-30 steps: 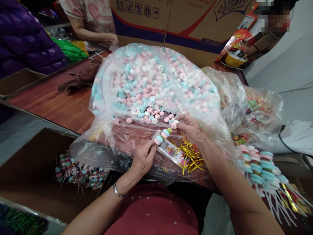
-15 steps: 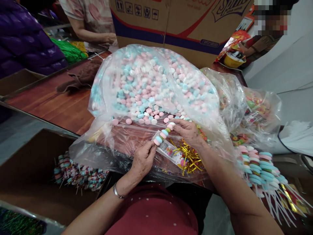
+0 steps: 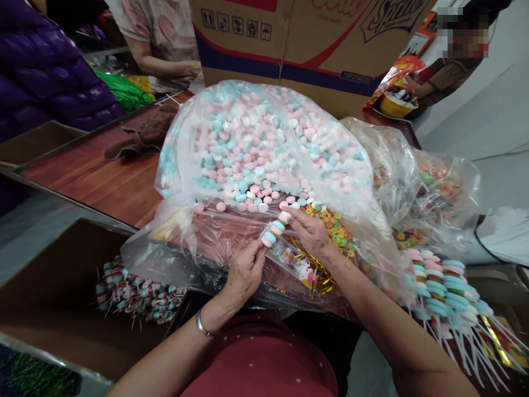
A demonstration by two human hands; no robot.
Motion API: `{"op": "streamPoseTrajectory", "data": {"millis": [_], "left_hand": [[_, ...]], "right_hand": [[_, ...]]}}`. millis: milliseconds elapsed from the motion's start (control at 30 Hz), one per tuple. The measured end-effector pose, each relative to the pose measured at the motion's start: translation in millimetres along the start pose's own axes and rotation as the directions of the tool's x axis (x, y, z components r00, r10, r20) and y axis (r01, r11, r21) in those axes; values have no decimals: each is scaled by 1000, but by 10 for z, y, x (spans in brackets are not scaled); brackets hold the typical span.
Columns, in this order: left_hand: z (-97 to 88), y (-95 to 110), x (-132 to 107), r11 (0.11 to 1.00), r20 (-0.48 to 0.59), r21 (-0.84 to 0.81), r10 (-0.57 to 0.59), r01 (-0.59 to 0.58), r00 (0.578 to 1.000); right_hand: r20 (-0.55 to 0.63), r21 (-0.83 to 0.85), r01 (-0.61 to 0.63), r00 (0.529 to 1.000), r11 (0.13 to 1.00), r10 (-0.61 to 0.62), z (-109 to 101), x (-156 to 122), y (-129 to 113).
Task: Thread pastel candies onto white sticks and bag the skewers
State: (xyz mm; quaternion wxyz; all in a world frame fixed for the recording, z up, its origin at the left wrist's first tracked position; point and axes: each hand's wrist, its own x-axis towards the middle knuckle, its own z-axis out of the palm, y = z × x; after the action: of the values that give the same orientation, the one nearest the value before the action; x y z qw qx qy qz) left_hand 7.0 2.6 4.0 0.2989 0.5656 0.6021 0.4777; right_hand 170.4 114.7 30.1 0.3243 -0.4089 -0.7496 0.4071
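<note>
A short skewer of marshmallows point(image 3: 270, 238), pink, blue and white with green gummy rings between, slants up to the right in front of me. My left hand point(image 3: 244, 273) is closed around its lower end; any stick there is hidden by the fingers. At the upper end, the fingers of my right hand point(image 3: 311, 234) pinch the top marshmallow. Just beyond lies a big clear bag point(image 3: 185, 132) of loose marshmallows, some spilled at its mouth. Small fruit-coloured gummy rings point(image 3: 336, 229) lie beside my right wrist. Under that hand are printed plastic packets point(image 3: 289, 258) and gold twist ties point(image 3: 324, 284).
Finished candy skewers point(image 3: 440, 284) on white sticks are piled at the right. Many more lie in an open carton point(image 3: 53, 286) at lower left. A large Sprite carton point(image 3: 289, 49) stands behind the bag. A brown cloth point(image 3: 140, 135) rests on the table; two people are farther back.
Right fingers have shifted slightly down at the skewer's upper end, and more of the gummy rings show beside the right wrist. The left hand keeps its grip. The whole view has shifted slightly.
</note>
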Motion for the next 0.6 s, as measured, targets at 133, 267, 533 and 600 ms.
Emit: {"op": "streamPoseTrajectory", "data": {"millis": [133, 267, 533, 600], "left_hand": [[4, -6, 2, 1000, -2, -1, -7, 7, 1000], [4, -3, 16, 1000, -4, -22, -2, 2, 1000], [-30, -28, 16, 997, -19, -80, -12, 11, 1000], [-36, -43, 24, 997, -12, -78, -21, 20, 1000]], "right_hand": [[4, -62, 13, 1000, 998, -13, 58, -19, -9], [20, -105, 34, 999, 994, -32, 53, -18, -59], [109, -164, 165, 983, 973, -149, -1, -93, -107], [121, -250, 230, 971, 941, -205, -3, -107, -68]]}}
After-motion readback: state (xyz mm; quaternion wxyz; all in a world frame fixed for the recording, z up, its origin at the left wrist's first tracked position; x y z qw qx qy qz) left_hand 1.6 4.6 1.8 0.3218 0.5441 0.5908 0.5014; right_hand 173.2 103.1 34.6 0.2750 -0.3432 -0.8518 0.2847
